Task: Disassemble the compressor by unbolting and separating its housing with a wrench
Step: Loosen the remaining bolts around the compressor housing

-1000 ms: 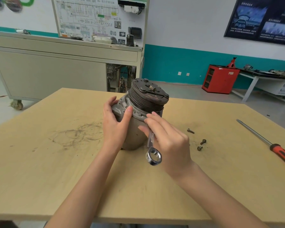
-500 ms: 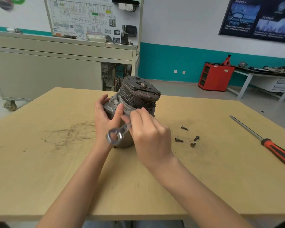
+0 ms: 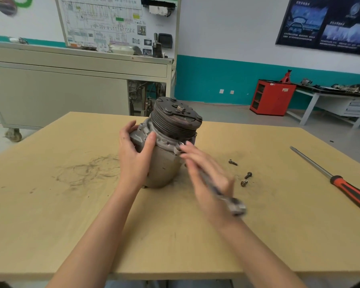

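Here we are at the wooden surface (image 3: 71, 225), and the compressor (image 3: 166, 163) stands upright on its end, closer to the far edge than the near one and roughly midway between the left and right edges, its dark grooved pulley (image 3: 176, 119) on top. The left grip (image 3: 134, 154) is wrapped round the housing on the side facing the left edge, fingers curled behind the casting and thumb pressed flat on the front of the flange. And the right grip (image 3: 208, 179) is heavily blurred, but it has the wrench (image 3: 213, 189) in hand, fingers laid along the shaft and closed on it as far as the blur allows. The wrench's far end sits at a bolt head on the flange just under the pulley, while the ring end sticks out past the wrist toward the near edge, off the wood. Three loose bolts (image 3: 248, 175) lie on the wood on the right-edge side of the compressor, near it but apart from it. Out by the right edge lies a long screwdriver (image 3: 330, 177), blade toward the far edge and orange-and-black handle toward the near right corner. Dark circular scuff marks (image 3: 87, 171) stain the wood toward the left edge.
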The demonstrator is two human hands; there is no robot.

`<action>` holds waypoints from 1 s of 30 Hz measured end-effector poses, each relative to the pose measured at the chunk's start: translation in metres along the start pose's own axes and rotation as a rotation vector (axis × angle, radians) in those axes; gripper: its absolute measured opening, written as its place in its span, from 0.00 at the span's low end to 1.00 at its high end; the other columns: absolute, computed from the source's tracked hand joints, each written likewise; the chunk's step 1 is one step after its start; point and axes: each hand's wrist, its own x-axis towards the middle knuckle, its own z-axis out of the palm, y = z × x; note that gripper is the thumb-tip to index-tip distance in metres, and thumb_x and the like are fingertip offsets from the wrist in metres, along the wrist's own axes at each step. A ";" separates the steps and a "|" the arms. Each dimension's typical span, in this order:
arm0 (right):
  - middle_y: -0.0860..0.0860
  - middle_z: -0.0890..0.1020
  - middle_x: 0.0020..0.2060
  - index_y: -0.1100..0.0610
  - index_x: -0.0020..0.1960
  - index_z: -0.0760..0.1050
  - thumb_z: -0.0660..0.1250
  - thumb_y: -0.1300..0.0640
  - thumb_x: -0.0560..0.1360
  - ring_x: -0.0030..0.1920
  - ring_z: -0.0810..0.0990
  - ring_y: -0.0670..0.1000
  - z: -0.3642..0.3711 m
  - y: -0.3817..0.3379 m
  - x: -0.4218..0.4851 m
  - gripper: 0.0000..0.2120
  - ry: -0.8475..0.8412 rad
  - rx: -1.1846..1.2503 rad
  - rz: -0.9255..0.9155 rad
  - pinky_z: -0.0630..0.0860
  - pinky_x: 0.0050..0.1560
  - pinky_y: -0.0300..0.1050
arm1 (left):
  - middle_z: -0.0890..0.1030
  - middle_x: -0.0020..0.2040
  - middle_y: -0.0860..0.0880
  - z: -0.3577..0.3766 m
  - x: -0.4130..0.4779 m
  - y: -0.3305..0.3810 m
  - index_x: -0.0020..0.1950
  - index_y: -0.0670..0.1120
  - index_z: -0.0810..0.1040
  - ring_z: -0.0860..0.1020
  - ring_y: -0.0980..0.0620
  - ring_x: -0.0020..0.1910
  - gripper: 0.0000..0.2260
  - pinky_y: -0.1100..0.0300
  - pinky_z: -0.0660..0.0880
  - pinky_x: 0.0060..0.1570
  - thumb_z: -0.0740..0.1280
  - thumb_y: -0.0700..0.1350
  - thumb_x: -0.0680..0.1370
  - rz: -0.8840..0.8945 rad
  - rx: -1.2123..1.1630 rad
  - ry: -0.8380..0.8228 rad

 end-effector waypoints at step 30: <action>0.57 0.84 0.35 0.64 0.45 0.82 0.63 0.54 0.76 0.32 0.82 0.55 -0.031 0.009 0.047 0.14 -0.161 -0.275 -0.191 0.80 0.31 0.51 | 0.71 0.60 0.55 -0.001 -0.001 0.006 0.70 0.49 0.66 0.69 0.71 0.57 0.26 0.82 0.63 0.52 0.65 0.57 0.74 -0.038 0.013 -0.004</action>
